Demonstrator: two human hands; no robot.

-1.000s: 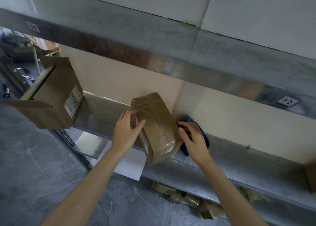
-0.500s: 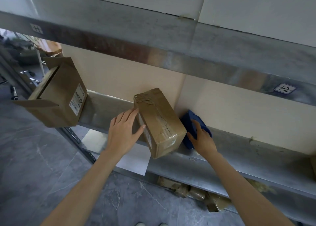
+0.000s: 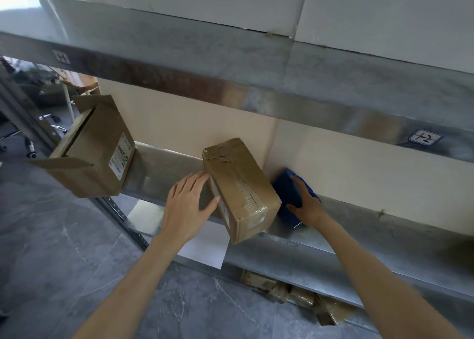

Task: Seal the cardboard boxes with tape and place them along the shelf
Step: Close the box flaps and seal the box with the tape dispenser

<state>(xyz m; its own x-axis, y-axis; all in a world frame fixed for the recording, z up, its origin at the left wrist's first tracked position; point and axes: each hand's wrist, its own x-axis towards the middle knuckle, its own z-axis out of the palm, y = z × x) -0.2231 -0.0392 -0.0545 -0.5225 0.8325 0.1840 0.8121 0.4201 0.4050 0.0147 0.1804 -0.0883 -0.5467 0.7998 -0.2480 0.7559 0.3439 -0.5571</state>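
Note:
A taped cardboard box [image 3: 241,187] lies on the metal shelf [image 3: 333,256], its near end sticking out past the shelf's front edge. My left hand [image 3: 188,205] rests flat against the box's left side with straight fingers. To the right of the box, my right hand [image 3: 306,202] grips a blue tape dispenser [image 3: 288,197] that stands against the beige back wall. At the shelf's left end an open cardboard box [image 3: 92,151] with a white label lies on its side, flaps spread.
An upper metal shelf [image 3: 230,64] runs overhead. A white sheet of paper [image 3: 205,248] hangs below the shelf front. Crumpled cardboard pieces [image 3: 295,292] lie on the lower level. Grey marble floor [image 3: 51,248] and chair legs are at the left.
The taped box has slid further back onto the shelf. My right hand left the box's right side and closed round the blue tape dispenser. My left hand flattened against the box.

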